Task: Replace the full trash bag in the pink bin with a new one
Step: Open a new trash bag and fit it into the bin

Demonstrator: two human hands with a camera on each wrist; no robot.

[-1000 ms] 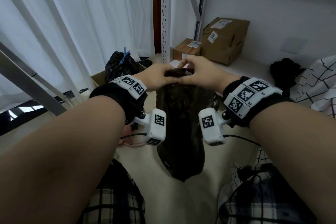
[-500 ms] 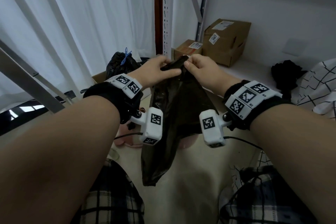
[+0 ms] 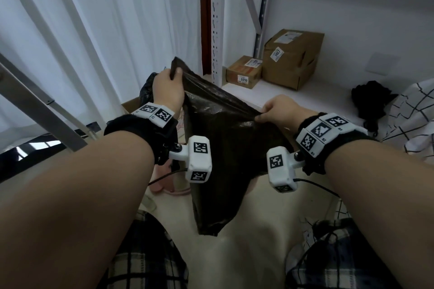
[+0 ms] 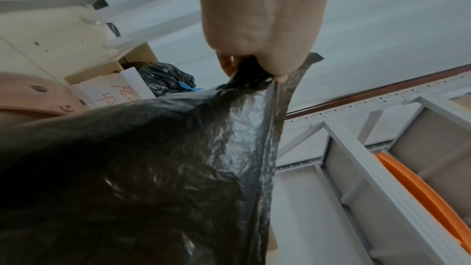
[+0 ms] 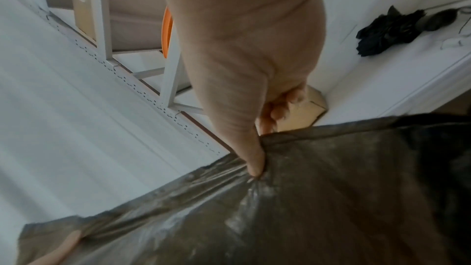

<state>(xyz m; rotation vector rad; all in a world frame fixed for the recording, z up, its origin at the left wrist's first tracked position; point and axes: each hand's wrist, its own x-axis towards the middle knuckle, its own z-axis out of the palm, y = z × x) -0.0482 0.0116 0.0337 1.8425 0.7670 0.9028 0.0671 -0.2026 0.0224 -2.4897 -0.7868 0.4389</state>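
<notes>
Hands, formerly together: left hand [image 3: 168,89] now raised far-left, right hand [image 3: 279,110] drawn right; new trash bag [image 3: 225,148] mouth spread.

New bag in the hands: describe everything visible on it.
The new bag is thin, dark brown-black, glossy, crinkled plastic, slightly see-through at its top edge. It hangs in the air, stretched between the left hand, held higher, and the right hand, each with a pinch grip on the edge. The body tapers to a limp bottom end. Nothing else visibly touches it.

Your new trash bag [image 3: 225,152] and left wrist hide nearly all of the pink bin [image 3: 164,189], leaving you only slivers of it. Behind your left hand [image 3: 168,90], the tied full bag [image 3: 146,88] is mostly covered. The bag's mouth interior stays out of sight.
</notes>
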